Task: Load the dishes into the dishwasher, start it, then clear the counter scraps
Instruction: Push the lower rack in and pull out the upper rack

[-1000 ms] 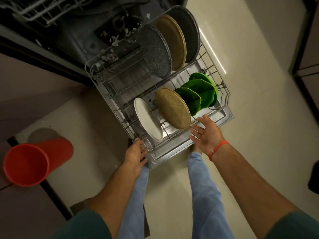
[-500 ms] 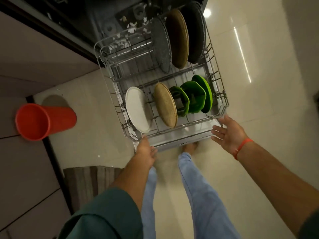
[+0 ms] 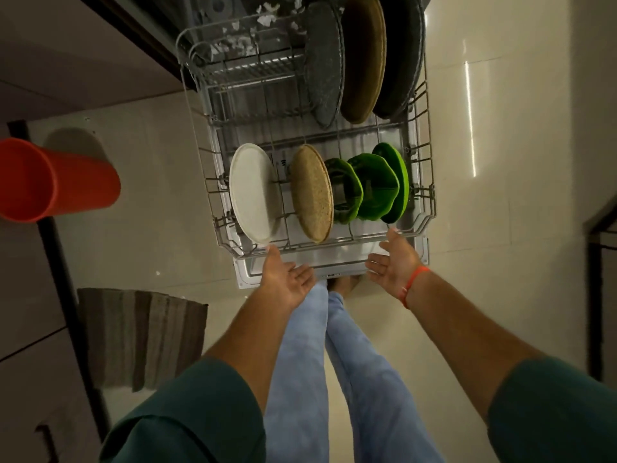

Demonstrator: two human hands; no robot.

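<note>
A person's left hand [image 3: 283, 279] and right hand [image 3: 395, 265], fingers spread and holding nothing, reach the plate-filled dishwasher rack [image 3: 424, 202].

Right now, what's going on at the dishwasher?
A person stands over the pulled-out lower rack, both hands open at its front edge: the left hand near the white plate, the right hand below the green dishes. Neither grips anything. The rack also holds a tan plate and three large plates at the back.

Upright plates [image 3: 312, 192] in pulled-out rack [image 3: 424, 155]
</note>
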